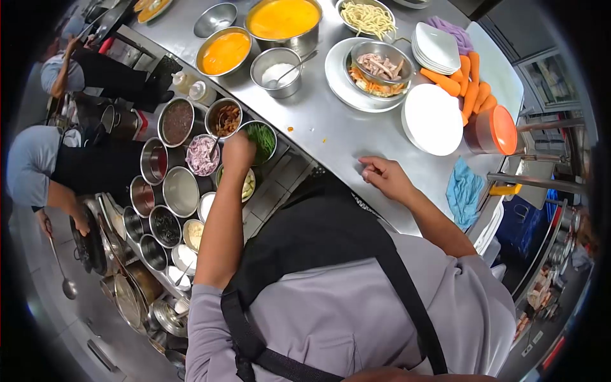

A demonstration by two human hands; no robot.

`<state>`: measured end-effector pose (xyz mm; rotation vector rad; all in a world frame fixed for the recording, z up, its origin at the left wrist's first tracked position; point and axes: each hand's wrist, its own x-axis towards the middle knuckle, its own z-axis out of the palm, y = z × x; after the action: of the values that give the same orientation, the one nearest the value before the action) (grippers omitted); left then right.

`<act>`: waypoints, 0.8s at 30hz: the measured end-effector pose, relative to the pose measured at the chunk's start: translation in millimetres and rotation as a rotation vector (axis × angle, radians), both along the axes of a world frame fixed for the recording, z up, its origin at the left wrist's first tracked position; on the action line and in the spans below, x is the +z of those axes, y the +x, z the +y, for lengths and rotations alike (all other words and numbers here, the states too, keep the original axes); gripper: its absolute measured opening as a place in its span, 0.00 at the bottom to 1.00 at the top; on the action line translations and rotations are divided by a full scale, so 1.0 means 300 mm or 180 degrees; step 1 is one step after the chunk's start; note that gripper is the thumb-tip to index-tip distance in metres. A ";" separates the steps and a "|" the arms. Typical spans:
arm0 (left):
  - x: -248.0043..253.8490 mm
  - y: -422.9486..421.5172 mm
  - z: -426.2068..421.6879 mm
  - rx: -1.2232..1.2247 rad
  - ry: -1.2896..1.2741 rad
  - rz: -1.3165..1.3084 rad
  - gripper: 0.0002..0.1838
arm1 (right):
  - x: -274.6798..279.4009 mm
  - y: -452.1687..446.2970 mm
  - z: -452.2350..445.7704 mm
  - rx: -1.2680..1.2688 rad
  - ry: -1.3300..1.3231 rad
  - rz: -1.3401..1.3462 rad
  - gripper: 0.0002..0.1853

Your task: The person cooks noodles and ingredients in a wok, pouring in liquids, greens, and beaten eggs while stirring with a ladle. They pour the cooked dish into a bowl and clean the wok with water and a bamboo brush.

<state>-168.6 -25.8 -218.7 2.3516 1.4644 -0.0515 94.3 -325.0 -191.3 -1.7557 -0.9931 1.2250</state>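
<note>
My left hand [238,153] is closed, knuckles up, at the edge of a metal bowl of chopped greens [260,141]. Its fingertips and anything in them are hidden. Close by are a bowl of brown pieces [227,118] with a spoon in it and a bowl of sliced pink onion [202,156]. Pale green pieces [248,184] show in a bowl partly behind my left forearm. Over the steel table [318,137], my right hand [386,178] is open and holds nothing, its fingers loosely bent and apart.
At the back stand pots of orange liquid [283,20] and a bowl of white powder [276,71]. Right of them are noodles [367,18], stacked plates [435,48], carrots [470,86] and a blue cloth [466,192]. Two people work at left, one holding a ladle [69,288].
</note>
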 end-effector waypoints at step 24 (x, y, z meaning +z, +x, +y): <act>0.127 -0.123 -0.119 0.2072 -0.2201 -0.3986 0.08 | 0.068 -0.061 0.187 0.0661 0.0752 -0.0991 0.16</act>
<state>-205.3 -61.4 -180.7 0.8736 1.1235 0.7823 76.0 -269.0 -170.9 -1.7169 -1.4699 0.9243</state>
